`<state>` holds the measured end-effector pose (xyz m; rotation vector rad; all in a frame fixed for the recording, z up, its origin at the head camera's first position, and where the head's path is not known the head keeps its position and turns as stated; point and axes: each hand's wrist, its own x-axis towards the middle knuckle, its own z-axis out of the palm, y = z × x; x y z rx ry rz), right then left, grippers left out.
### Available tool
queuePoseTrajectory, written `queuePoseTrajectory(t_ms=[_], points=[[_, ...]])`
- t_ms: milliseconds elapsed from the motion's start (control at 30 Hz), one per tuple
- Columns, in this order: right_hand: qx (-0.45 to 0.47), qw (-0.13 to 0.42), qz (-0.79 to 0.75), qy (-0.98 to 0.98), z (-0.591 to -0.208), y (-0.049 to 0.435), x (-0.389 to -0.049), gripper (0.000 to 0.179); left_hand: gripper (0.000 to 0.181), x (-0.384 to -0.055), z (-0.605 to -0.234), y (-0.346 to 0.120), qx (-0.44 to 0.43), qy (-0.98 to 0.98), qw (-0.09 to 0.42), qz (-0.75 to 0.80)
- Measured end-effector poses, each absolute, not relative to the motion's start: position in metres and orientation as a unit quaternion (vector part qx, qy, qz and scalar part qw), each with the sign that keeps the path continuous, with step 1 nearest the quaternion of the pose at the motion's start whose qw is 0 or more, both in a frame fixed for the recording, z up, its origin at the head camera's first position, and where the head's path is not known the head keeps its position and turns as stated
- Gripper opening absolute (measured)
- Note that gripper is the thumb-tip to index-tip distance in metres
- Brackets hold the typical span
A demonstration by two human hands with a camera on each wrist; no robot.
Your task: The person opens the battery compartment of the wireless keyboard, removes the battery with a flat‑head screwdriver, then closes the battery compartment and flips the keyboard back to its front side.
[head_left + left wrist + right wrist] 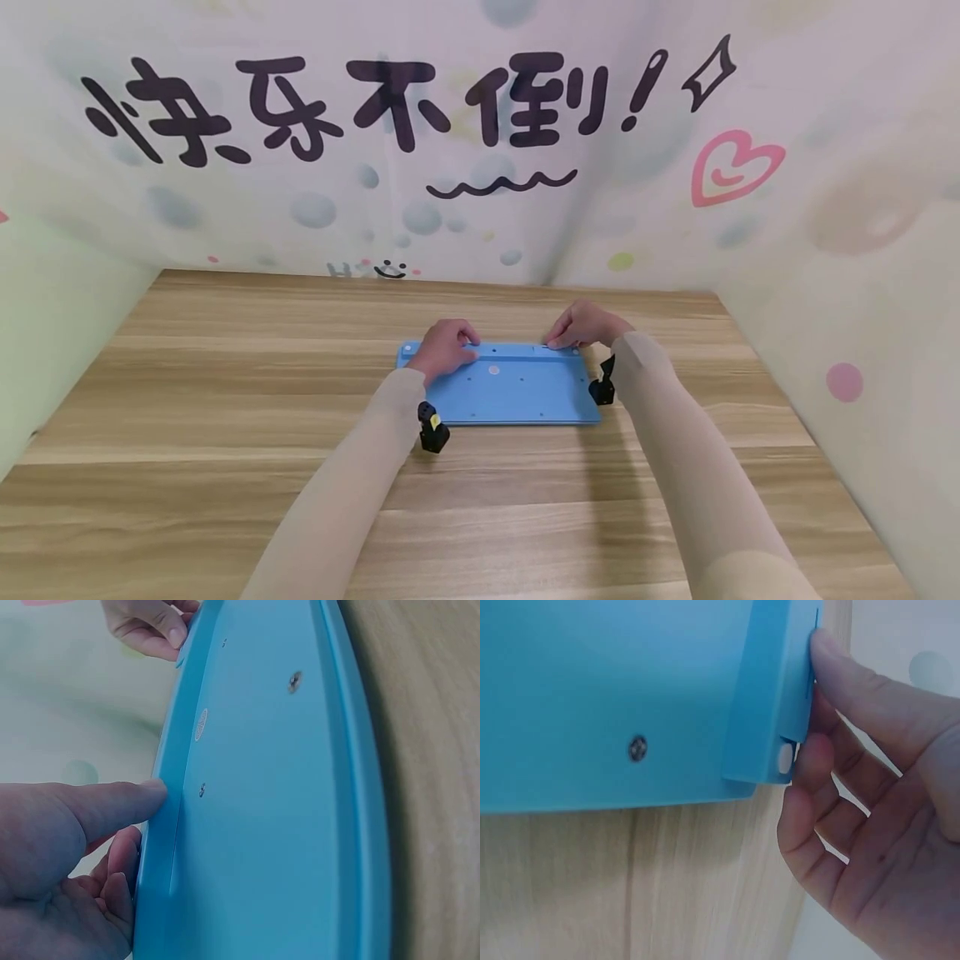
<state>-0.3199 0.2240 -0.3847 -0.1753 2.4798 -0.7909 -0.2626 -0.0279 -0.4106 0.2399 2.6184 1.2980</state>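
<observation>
A light blue keyboard lies underside up, showing small screws, a round pale sticker and a raised strip along its far edge. My left hand grips that strip near its left end, thumb on top and fingers curled behind the edge. At the strip's right end, my right hand holds the keyboard's corner. Its thumb presses beside a dark slit at the battery cover, with the other fingers bent behind the edge. A white rubber foot shows at the strip's end.
The keyboard is on a wood-grain table. Behind the table hangs a pale printed backdrop with large dark characters and a pink heart. Black wrist cameras sit under both sleeves, close to the keyboard.
</observation>
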Motion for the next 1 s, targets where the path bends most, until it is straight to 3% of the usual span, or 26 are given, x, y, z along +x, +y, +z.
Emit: queuePoseTrajectory(t_ms=[1000], points=[[0.022,0.277,-0.34,0.899,-0.392,0.226,-0.32,0.014,0.013,-0.263,-0.412,-0.027,0.073,0.889,0.104,0.439]])
